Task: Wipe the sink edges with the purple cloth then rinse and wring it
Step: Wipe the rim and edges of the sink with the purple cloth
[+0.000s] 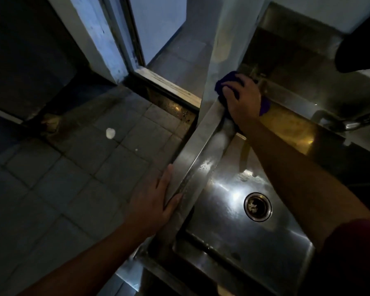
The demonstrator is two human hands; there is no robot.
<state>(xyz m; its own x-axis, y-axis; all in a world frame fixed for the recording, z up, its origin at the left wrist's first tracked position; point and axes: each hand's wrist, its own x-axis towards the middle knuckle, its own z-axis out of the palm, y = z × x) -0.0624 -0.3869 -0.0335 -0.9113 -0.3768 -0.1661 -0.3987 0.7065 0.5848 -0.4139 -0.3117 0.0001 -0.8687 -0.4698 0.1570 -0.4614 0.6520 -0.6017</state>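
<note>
A stainless steel sink fills the lower right of the head view, its drain in the basin floor. My right hand presses the purple cloth down on the far left corner of the sink rim, fingers curled over it; part of the cloth sticks out at the wrist. My left hand rests flat with straight fingers on the outer left side of the rim, holding nothing.
A tap spout pokes in at the right above the basin. Grey floor tiles lie to the left, with a white blob on them. A door frame and threshold stand behind the sink's left corner.
</note>
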